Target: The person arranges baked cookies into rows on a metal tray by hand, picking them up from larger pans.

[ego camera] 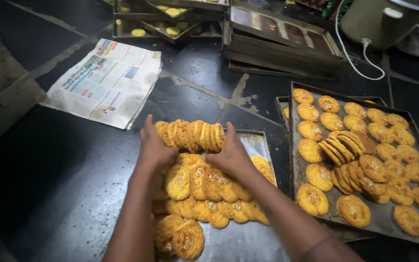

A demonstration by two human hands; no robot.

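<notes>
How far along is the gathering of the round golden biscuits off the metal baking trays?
Done: a few short stacks stand on edge on the right tray. In hand: the left hand and right hand press a row of biscuits together over the near tray. Left: many loose biscuits lie flat on both.

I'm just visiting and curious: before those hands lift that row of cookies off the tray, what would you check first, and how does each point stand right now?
1. Both ends of the cookie row pressed: left hand and right hand each sit at an end. Ok.
2. Row standing on edge, tightly packed: ok.
3. Grip firm enough to lift: cannot tell.
4. Loose cookies lie under and in front of the row on the near tray: not ok, they may get dragged.
5. Space on the right tray: mostly filled. Not ok.
6. Newspaper lies apart from the row: ok.
</notes>
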